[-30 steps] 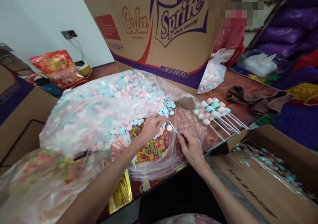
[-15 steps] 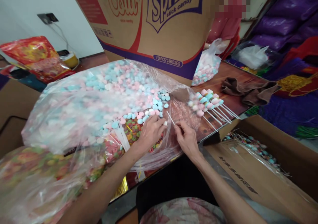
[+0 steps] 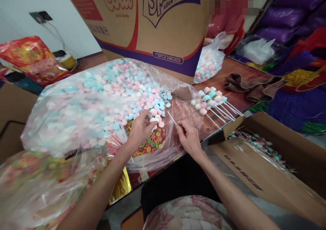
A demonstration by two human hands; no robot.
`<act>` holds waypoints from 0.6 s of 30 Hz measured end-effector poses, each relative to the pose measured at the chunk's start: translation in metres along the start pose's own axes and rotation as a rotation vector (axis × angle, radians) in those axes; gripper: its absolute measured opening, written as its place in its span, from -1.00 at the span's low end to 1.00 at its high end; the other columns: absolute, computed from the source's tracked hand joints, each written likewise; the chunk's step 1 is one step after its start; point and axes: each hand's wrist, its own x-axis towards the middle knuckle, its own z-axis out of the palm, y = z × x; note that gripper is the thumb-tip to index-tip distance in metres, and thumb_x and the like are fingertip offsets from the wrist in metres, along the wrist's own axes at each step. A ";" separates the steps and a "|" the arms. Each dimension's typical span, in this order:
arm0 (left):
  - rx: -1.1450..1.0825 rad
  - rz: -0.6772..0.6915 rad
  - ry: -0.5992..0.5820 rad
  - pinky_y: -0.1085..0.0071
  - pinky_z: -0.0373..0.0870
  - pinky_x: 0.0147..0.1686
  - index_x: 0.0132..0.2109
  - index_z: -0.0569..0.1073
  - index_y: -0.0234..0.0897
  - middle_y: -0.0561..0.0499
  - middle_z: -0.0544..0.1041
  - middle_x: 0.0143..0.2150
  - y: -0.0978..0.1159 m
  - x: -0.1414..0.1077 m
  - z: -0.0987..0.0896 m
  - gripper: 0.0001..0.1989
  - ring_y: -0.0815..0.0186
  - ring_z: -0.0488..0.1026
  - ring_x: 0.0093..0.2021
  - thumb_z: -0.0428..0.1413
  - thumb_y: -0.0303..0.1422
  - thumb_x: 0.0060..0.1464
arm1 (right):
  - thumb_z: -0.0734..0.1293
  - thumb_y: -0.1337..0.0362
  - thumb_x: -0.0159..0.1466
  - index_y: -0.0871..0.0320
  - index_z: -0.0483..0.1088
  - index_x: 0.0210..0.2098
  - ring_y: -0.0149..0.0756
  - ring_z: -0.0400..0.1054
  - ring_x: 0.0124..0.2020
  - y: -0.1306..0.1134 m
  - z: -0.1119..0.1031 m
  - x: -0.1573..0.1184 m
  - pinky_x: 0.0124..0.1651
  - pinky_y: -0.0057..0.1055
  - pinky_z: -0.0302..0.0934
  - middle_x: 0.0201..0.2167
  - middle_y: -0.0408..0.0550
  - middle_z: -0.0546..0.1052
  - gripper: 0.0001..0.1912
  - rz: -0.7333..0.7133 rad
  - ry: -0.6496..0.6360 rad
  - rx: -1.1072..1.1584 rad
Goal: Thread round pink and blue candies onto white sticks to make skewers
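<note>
My right hand (image 3: 188, 136) is closed in a pinch on a thin white stick (image 3: 172, 118), whose bare tip points up and to the left. At the pile's front edge my left hand (image 3: 139, 129) has thumb and fingers closed around a white marshmallow (image 3: 154, 120). Pink, blue and white marshmallows (image 3: 161, 105) spill from a large clear plastic bag (image 3: 76, 102). Just below my left hand lie small coloured gummy rings (image 3: 152, 141). Loose white sticks (image 3: 121, 132) rest left of that hand. Finished-looking marshmallow skewers (image 3: 213, 99) lie in a group to the right.
A tall cardboard box (image 3: 152, 43) stands behind the bag. At the right are a brown cloth (image 3: 254, 86) and a low open carton (image 3: 239, 165) holding more skewers. Another person (image 3: 224, 26) sits beyond a smaller marshmallow bag (image 3: 209, 63). A red package (image 3: 33, 60) stands at left.
My left hand has moved left and back from beside the stick to the marshmallows, uncovering more gummy rings. My right hand keeps the stick in nearly the same place. The view has shifted slightly.
</note>
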 end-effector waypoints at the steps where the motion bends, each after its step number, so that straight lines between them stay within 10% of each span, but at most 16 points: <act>1: 0.027 0.041 -0.015 0.46 0.30 -0.39 -0.16 0.43 -0.21 0.14 0.42 -0.42 0.000 -0.001 0.001 -0.82 0.37 0.37 -0.43 0.20 -0.35 0.06 | 0.15 0.20 0.38 0.10 0.38 -0.32 -0.34 0.28 -0.52 0.000 0.000 0.000 -0.40 -0.45 0.12 -0.52 -0.17 0.41 -0.77 -0.001 0.000 -0.002; 6: 0.198 0.243 -0.123 0.40 0.34 -0.24 -0.18 0.54 -0.23 -0.01 0.47 -0.26 0.001 0.001 0.020 -0.86 0.29 0.43 -0.24 0.08 -0.42 0.19 | 0.15 0.21 0.38 0.10 0.37 -0.32 -0.34 0.27 -0.51 0.001 0.000 0.001 -0.38 -0.45 0.12 -0.51 -0.16 0.41 -0.77 -0.011 -0.005 0.011; 18: 0.396 0.184 -0.303 0.38 0.32 -0.26 -0.12 0.54 -0.22 -0.04 0.40 -0.24 0.006 -0.006 0.027 -0.66 0.26 0.38 -0.25 -0.09 -0.56 0.19 | 0.17 0.20 0.39 0.13 0.43 -0.25 -0.35 0.30 -0.50 0.002 0.000 0.000 -0.36 -0.46 0.15 -0.49 -0.15 0.45 -0.77 -0.008 0.022 0.046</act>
